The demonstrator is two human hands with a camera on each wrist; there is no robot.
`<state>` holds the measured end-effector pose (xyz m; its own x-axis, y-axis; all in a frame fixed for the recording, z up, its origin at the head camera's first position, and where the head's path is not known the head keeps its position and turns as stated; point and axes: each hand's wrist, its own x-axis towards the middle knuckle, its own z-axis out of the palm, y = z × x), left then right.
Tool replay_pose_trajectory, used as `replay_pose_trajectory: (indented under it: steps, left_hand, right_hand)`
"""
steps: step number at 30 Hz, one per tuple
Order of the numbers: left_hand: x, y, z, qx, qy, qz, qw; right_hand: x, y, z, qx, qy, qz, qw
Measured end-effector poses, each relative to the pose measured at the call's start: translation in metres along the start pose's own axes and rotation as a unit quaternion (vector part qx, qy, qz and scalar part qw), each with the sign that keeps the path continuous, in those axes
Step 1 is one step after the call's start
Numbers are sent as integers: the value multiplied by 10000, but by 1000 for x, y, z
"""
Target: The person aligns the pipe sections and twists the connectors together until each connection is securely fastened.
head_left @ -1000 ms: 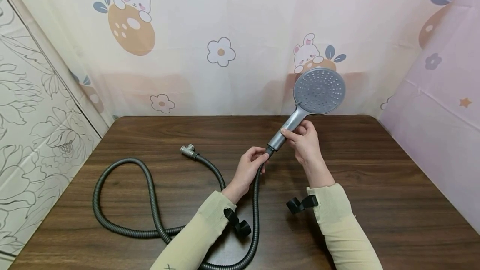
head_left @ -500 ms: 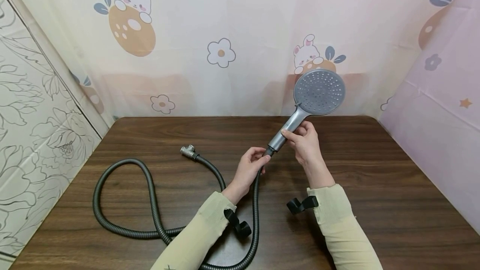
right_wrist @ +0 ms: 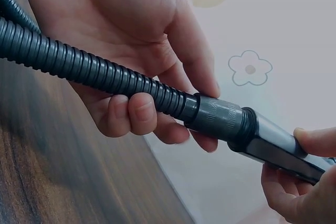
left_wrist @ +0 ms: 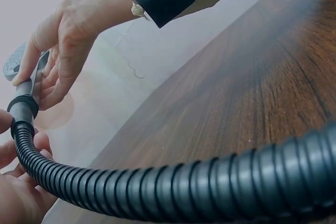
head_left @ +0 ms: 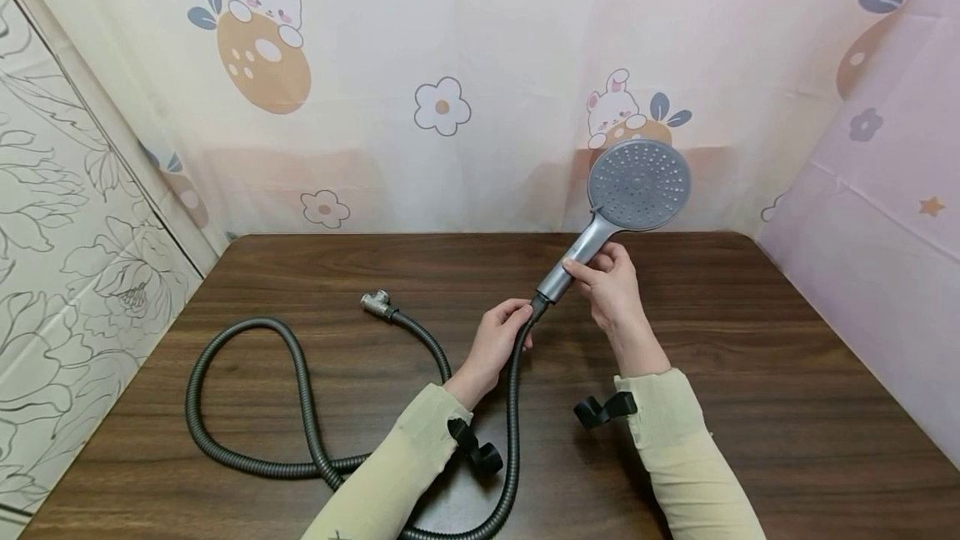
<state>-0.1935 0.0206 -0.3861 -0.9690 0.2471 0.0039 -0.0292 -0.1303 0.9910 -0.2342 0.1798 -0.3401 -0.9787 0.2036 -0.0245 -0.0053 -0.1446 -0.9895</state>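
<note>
My right hand (head_left: 617, 294) grips the silver handle of a hand shower head (head_left: 639, 184), thumb in front and fingers behind. The round, nozzled face points toward the head camera, tilted up to the right. My left hand (head_left: 495, 340) holds the end of the dark ribbed shower hose (head_left: 512, 407) just below the handle. In the right wrist view its thumb lies against the textured connector nut (right_wrist: 218, 116) and its fingers curl under the hose. Some dark thread (right_wrist: 249, 121) shows between nut and handle.
Several bends of the hose lie on the brown wooden table (head_left: 750, 407), ending in a metal angled fitting (head_left: 378, 302) at centre left. A printed curtain (head_left: 510, 40) hangs behind the table. Black wrist mounts (head_left: 604, 409) stick out from both sleeves.
My left thumb and fingers have shifted slightly back along the hose, leaving more of the connector in sight. My right hand and the shower head stay put.
</note>
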Motion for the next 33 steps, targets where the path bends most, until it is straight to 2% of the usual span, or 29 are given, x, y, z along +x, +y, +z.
replay_pose_trajectory:
  steps: [10, 24, 33]
  left_hand:
    - [1, -2, -1, -245, -202, -62, 9995]
    - [2, -3, 0, -305, -36, 129, 9994]
    - [0, 1, 1, -184, 13, 54, 9998]
  right_hand:
    - [1, 1, 0, -16, -22, -23, 10000]
    - [1, 1, -1, 10, -32, 9, 10000]
    - [2, 1, -1, 86, -24, 4, 10000]
